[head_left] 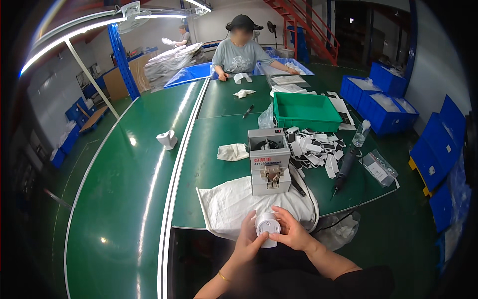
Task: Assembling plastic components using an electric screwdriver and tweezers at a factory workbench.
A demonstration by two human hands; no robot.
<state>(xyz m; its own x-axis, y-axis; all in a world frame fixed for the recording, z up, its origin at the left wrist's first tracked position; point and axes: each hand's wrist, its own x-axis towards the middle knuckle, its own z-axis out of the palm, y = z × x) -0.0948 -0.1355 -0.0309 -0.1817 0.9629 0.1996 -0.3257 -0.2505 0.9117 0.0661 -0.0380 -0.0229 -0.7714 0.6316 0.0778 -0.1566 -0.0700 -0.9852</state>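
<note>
Close to my body, at the table's front edge, both my hands hold a white plastic part (268,226) between them. Its round end, with several small holes, faces up toward me. The fingers of my left hand (246,239) close around its left side, thumb near the lower rim. My right hand (295,234) grips the right side, its thumb also at the lower rim. Beneath and beyond the hands a white cloth (226,202) is spread over the table edge. A grey bench machine (270,167) with a metal fitting on its front stands on the table just past them.
Right of the machine lie a heap of small white and black pieces (313,152), an electric screwdriver (346,169) and a clear bottle (361,133). Behind is a green bin (306,112). Another white part (167,140) sits left. A co-worker (240,55) works at the far end.
</note>
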